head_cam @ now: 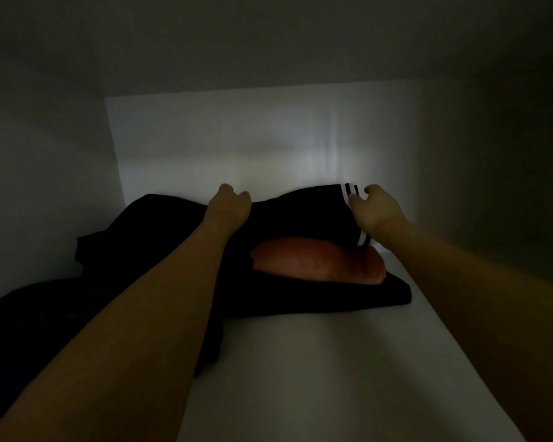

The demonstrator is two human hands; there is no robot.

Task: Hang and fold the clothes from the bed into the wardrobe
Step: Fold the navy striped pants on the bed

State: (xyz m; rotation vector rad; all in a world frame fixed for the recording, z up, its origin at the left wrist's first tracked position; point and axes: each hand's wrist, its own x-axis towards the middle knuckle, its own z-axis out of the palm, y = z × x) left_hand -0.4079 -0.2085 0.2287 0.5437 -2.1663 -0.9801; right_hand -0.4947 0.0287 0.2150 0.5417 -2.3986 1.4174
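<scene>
Black folded top [300,215] with white stripes sits on an orange cloth [316,261] on the wardrobe shelf [332,362]. Left hand [229,202] and right hand [375,208] hold its sides, fingers curled. Best to set it down flat, edges lined up.

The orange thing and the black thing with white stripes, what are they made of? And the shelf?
The orange thing looks like soft folded cloth: its edges are rounded and puffy. The black striped garment on top seems to be fabric too, since it sags and creases. The shelf looks like a smooth, hard white board, flat with a faint sheen. The light is too dim to say more.
</scene>
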